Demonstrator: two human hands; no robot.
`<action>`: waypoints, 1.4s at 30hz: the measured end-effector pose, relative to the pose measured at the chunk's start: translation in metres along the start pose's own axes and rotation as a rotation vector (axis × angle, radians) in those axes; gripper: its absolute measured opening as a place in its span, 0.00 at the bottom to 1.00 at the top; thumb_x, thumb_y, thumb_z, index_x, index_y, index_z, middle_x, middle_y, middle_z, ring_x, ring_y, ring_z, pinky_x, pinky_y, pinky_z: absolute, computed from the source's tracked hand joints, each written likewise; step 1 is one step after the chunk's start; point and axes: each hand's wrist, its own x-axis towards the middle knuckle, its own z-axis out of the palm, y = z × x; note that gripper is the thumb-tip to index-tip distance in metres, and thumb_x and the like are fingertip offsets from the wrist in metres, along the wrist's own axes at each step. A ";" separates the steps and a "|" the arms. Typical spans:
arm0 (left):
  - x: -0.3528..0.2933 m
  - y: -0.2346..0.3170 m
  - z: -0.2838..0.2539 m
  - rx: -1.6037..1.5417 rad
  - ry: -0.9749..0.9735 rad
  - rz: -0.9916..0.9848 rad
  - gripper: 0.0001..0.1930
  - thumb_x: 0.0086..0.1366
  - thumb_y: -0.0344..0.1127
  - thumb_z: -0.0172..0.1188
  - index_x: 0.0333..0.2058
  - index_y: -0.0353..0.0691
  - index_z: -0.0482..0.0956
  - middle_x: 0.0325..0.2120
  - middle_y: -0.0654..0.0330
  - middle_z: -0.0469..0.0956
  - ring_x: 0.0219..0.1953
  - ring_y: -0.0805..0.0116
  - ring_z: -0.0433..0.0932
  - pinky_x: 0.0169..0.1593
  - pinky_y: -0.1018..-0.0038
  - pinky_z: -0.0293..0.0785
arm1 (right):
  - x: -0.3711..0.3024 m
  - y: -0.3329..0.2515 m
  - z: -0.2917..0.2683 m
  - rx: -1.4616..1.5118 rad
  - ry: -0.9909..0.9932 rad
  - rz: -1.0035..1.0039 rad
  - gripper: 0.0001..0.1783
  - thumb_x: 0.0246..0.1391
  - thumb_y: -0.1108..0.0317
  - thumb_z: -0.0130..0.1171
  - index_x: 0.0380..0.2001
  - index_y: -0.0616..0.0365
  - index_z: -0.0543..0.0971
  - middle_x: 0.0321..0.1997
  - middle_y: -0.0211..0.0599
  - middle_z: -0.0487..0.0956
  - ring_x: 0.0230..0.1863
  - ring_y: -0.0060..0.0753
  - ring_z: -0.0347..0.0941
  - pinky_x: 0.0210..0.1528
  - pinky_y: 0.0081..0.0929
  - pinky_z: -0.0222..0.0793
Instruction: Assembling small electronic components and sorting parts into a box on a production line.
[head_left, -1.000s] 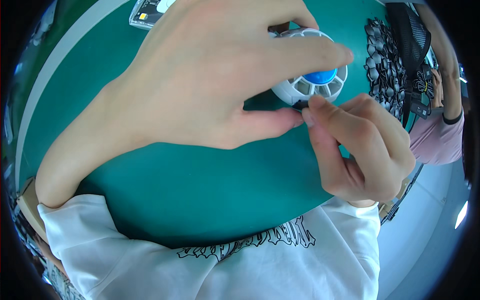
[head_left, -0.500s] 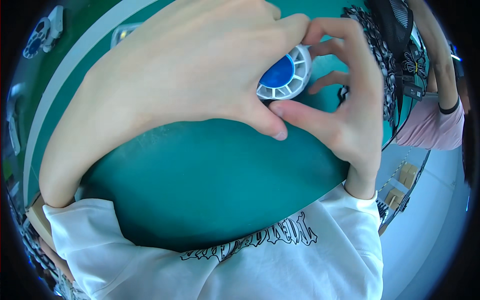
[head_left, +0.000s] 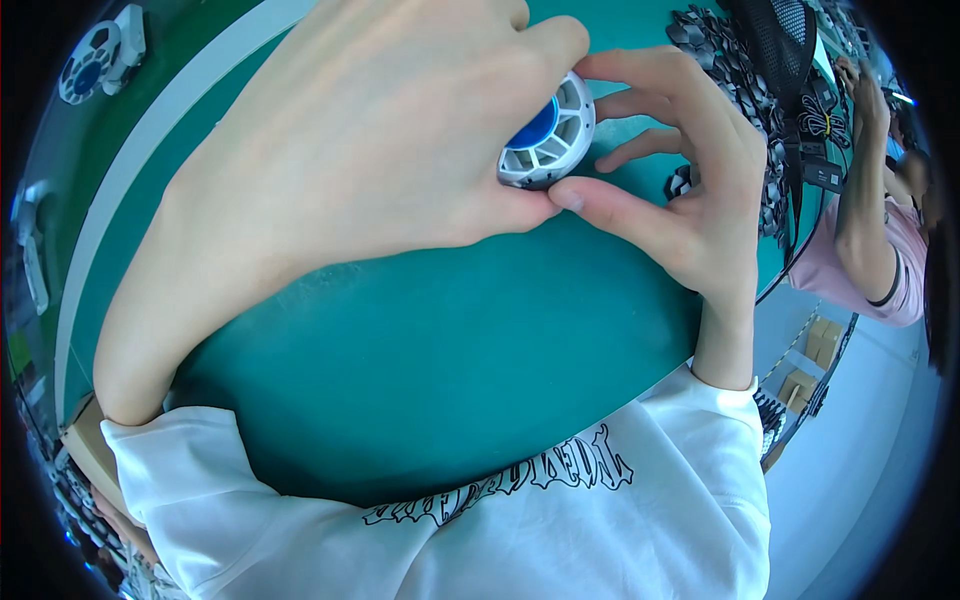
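Observation:
A round white part with spoke-like ribs and a blue centre [head_left: 566, 132] is held just above the table. My left hand [head_left: 390, 140] covers much of it, its fingers and thumb closed around the left side. Most of these fingertips are hidden behind the back of the hand. At the right rim, my right hand [head_left: 705, 170] has its index fingertip at the top edge and its thumb tip at the bottom edge. The other right-hand fingers curl beside the rim, apart from it. The part is tilted, so its side wall shows.
Many small black-and-grey pieces [head_left: 735, 95] lie heaped at the table's far right, near a black mesh bag [head_left: 785, 35] and bundled cables [head_left: 822, 118]. A similar white-and-blue device [head_left: 90, 72] stands far left. A co-worker's arm [head_left: 862, 190] is at the right. Green tabletop [head_left: 430, 350] lies before me.
The round part has shifted slightly left and up and tipped, showing more of its side. My left thumb has drawn in against it. The co-worker's arm at the right has moved.

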 end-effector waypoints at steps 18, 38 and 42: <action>-0.027 0.043 0.036 -0.133 0.267 -0.195 0.34 0.35 0.30 0.75 0.48 0.38 0.76 0.35 0.56 0.75 0.32 0.54 0.77 0.35 0.66 0.74 | -0.038 0.039 0.024 -0.320 0.120 -0.571 0.44 0.21 0.58 0.85 0.43 0.66 0.75 0.44 0.50 0.79 0.41 0.41 0.78 0.36 0.30 0.77; -0.013 0.023 0.031 -0.182 0.197 -0.140 0.30 0.38 0.36 0.70 0.44 0.34 0.75 0.35 0.50 0.77 0.36 0.46 0.76 0.41 0.63 0.72 | -0.010 0.010 0.012 0.173 -0.089 -0.207 0.28 0.45 0.60 0.74 0.47 0.60 0.75 0.40 0.40 0.74 0.37 0.35 0.78 0.36 0.27 0.76; -0.016 0.025 0.032 -0.231 0.145 -0.225 0.29 0.37 0.34 0.67 0.43 0.35 0.74 0.35 0.50 0.77 0.36 0.47 0.76 0.40 0.64 0.71 | -0.008 0.012 0.014 -0.091 0.014 -0.367 0.24 0.46 0.62 0.73 0.45 0.58 0.76 0.35 0.38 0.74 0.32 0.39 0.76 0.31 0.29 0.73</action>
